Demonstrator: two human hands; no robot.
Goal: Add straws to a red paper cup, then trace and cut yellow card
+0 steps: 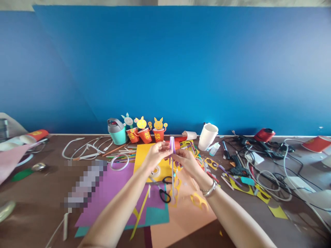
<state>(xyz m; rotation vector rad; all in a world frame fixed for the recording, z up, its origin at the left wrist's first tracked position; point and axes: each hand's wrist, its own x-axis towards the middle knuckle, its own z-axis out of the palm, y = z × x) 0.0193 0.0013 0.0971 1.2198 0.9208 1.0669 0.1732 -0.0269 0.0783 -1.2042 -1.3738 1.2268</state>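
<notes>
Both hands meet over the middle of the table, with purple and white strips (pixel 172 142) upright between them. A long thin pale strip hangs below the fingers; whether it is paper or a straw I cannot tell. My left hand (pixel 157 153) pinches the strips from the left. My right hand (pixel 188 161), with a bracelet at the wrist, closes on them from the right. Below lie black-handled scissors (pixel 164 195) and a roll of tape (pixel 156 171), on yellow paper (pixel 141 158) and purple paper (pixel 103 199). Orange paper (pixel 181 224) spreads nearer me.
Red paper cups (pixel 144 136) with animal-face cutouts stand along the blue wall, beside a teal container (pixel 117 132). White cups (pixel 207 136) and a small bottle (pixel 214 148) are right of centre. A glue gun (pixel 238 167), cables and yellow paper scraps (pixel 240 187) clutter the right.
</notes>
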